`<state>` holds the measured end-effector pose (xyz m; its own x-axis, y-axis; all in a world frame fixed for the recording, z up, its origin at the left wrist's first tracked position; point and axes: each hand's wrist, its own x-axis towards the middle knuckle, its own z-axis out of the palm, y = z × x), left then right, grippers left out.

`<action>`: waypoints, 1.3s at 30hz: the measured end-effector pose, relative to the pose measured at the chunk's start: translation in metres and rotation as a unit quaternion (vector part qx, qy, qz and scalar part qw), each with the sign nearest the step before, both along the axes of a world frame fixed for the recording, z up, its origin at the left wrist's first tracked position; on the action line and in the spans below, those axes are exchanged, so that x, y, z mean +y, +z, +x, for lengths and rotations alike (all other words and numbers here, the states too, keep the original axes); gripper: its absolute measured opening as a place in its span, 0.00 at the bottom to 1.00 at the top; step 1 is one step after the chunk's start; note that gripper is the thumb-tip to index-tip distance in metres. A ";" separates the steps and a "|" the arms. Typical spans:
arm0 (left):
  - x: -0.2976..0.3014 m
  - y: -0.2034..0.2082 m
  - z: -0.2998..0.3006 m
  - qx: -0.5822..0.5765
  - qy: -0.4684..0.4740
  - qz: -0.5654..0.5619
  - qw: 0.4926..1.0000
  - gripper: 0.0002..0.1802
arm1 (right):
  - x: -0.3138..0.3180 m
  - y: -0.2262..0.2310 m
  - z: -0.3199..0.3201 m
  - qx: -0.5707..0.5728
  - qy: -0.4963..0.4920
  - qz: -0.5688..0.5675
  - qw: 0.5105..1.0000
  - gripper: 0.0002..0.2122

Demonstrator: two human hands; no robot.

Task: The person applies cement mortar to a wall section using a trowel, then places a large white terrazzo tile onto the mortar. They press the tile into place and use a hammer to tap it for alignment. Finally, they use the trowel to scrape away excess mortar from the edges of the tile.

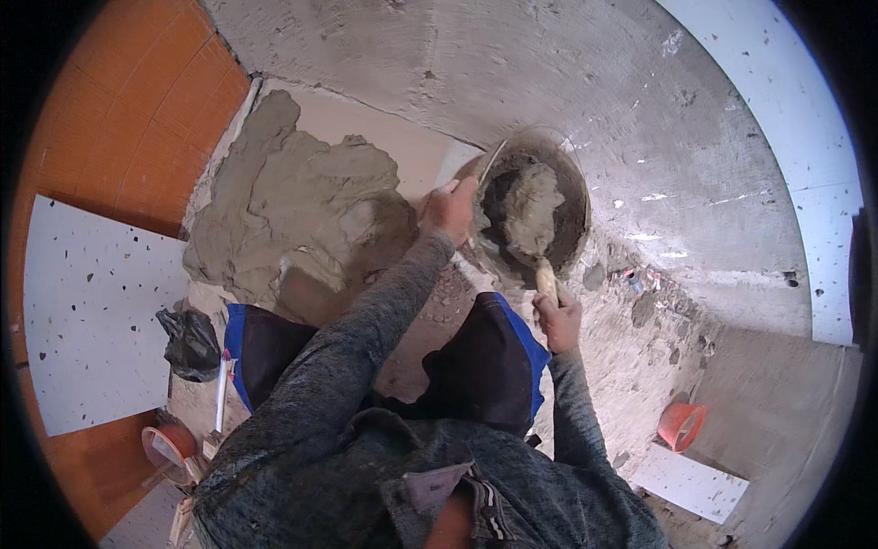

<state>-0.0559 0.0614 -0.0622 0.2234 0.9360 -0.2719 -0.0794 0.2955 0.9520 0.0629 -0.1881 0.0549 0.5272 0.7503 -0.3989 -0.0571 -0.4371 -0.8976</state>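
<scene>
My left hand (449,212) is closed on the near-left rim of a bucket (586,220), which has a thin wire handle and stands by the wall. In my right hand (561,320) is the pale handle of a trowel (546,278). Its blade is down in the bucket, hidden under a lump of wet grey mortar (533,206). To the left of the bucket, a thick, uneven bed of mortar (302,201) covers much of a light slab (352,117) in the corner.
Orange tiles (128,101) cover the left wall; a speckled white tile (101,311) leans there. A black plastic bag (190,343) lies beside my left knee. Orange bowls sit at lower left (170,448) and lower right (681,425), the latter near another speckled tile piece (692,482).
</scene>
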 end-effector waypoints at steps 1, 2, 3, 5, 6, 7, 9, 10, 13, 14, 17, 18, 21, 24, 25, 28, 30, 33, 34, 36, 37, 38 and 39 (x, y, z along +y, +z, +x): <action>-0.004 -0.009 0.008 -0.025 0.007 -0.031 0.999 0.24 | -0.008 -0.003 0.004 -0.011 -0.028 0.015 0.999 0.15; -0.006 -0.017 0.014 -0.049 0.018 -0.061 0.997 0.24 | -0.010 0.004 0.007 -0.020 -0.031 0.015 0.999 0.17; -0.011 -0.020 0.019 -0.062 0.033 -0.084 0.994 0.25 | -0.012 0.015 0.008 -0.027 -0.036 0.016 0.999 0.18; -0.017 -0.025 0.028 -0.110 0.052 -0.121 0.985 0.24 | -0.012 0.026 0.015 -0.044 -0.025 0.004 0.999 0.19; -0.018 -0.028 0.032 -0.145 0.057 -0.136 0.978 0.24 | -0.011 0.029 0.016 -0.044 -0.028 0.009 0.999 0.19; -0.018 -0.031 0.031 -0.180 0.063 -0.150 0.970 0.23 | -0.010 0.034 0.015 -0.043 -0.029 0.014 0.999 0.19; -0.021 -0.014 0.030 -0.160 -0.008 -0.151 0.976 0.22 | -0.008 0.050 0.017 -0.066 -0.034 0.021 0.997 0.18; -0.021 -0.004 0.026 -0.147 -0.044 -0.150 0.977 0.22 | -0.009 0.055 0.018 -0.076 -0.020 0.012 0.997 0.19; -0.006 -0.020 0.013 -0.122 -0.100 -0.141 0.977 0.24 | 0.006 0.067 0.013 -0.077 0.014 0.031 0.996 0.20; 0.002 -0.028 0.011 -0.129 -0.077 -0.126 0.981 0.24 | 0.014 0.071 0.011 -0.090 0.026 0.035 0.995 0.20; 0.073 -0.100 -0.060 -0.036 0.072 0.099 0.992 0.24 | 0.059 0.083 -0.018 -0.098 0.118 0.066 0.986 0.20; 0.090 -0.104 -0.075 -0.008 0.122 0.118 0.985 0.23 | 0.069 0.078 -0.020 -0.114 0.140 0.075 0.981 0.21; 0.124 -0.008 -0.071 -0.043 0.225 -0.031 0.973 0.19 | 0.087 0.064 -0.011 -0.213 0.166 0.056 0.961 0.22; 0.193 0.038 -0.149 0.167 0.317 0.159 0.920 0.16 | 0.142 0.054 -0.039 -0.316 0.252 0.049 0.913 0.20; 0.197 0.077 -0.145 0.053 0.343 0.140 0.927 0.17 | 0.159 0.050 -0.041 -0.358 0.266 0.044 0.894 0.19; 0.225 0.163 -0.181 -0.043 0.305 0.193 0.931 0.20 | 0.220 0.007 -0.050 -0.497 0.313 0.042 0.808 0.19; 0.244 0.189 -0.202 -0.030 0.299 0.259 0.918 0.20 | 0.254 -0.009 -0.059 -0.575 0.382 -0.034 0.723 0.17; 0.264 0.205 -0.236 0.014 0.281 0.338 0.898 0.20 | 0.285 -0.023 -0.065 -0.617 0.417 -0.111 0.658 0.16; 0.268 0.210 -0.248 0.014 0.271 0.340 0.900 0.22 | 0.290 -0.027 -0.063 -0.620 0.420 -0.132 0.650 0.16; 0.262 0.212 -0.271 0.019 0.251 0.336 0.908 0.28 | 0.280 -0.024 -0.065 -0.612 0.418 -0.132 0.658 0.16; 0.271 0.205 -0.282 0.060 0.283 0.331 0.898 0.25 | 0.276 -0.021 -0.068 -0.611 0.416 -0.131 0.660 0.16; 0.291 0.198 -0.296 0.095 0.314 0.327 0.886 0.21 | 0.269 -0.018 -0.071 -0.626 0.399 -0.123 0.659 0.17; 0.309 0.196 -0.321 0.143 0.349 0.327 0.866 0.18 | 0.268 -0.017 -0.080 -0.635 0.387 -0.101 0.661 0.18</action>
